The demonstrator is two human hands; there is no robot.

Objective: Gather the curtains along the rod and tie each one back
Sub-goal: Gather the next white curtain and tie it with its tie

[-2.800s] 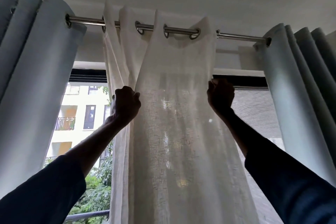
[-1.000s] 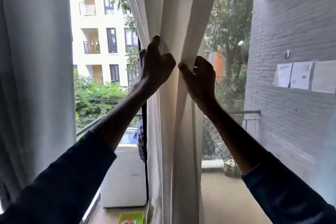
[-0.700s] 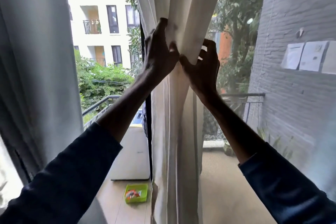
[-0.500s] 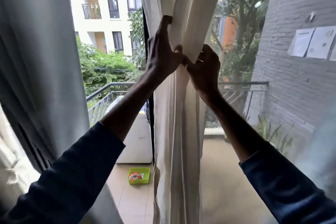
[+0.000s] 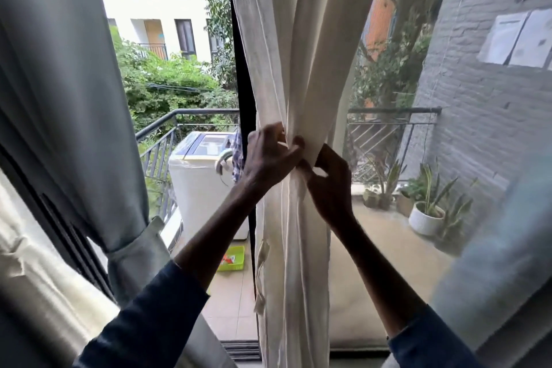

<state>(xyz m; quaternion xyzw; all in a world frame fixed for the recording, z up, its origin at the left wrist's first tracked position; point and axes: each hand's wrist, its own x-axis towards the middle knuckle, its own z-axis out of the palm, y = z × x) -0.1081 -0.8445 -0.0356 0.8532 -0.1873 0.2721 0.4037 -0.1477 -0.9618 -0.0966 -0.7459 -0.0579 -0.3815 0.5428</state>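
I have both hands on the cream sheer curtain (image 5: pixel 301 39), which hangs down the centre of the frame, bunched into a narrow column at mid-height. My left hand (image 5: pixel 270 155) is clenched around the bundle from the left; my right hand (image 5: pixel 330 179) is curled around it from the right, thumb and fingers closed on the folds, the two hands touching at the pinch.

The risk I see: nothing binds the bundle yet. If either grip slackens before a tie goes round, the folds will likely spill back out — the fabric looks light and slippery. A cream strip (image 5: pixel 262 251) dangles at the curtain's left edge, lower centre; I judge it may be the tie-back, and reaching for it means freeing one hand, so the other has to hold everything alone. Pulling down hard could also strain the top, which is out of view.

Half a second ago my hands were higher in the frame, and my view has tipped down since — the white machine (image 5: pixel 206 176) on the balcony and the grey curtain (image 5: pixel 59 98), already tied at lower left, now show.
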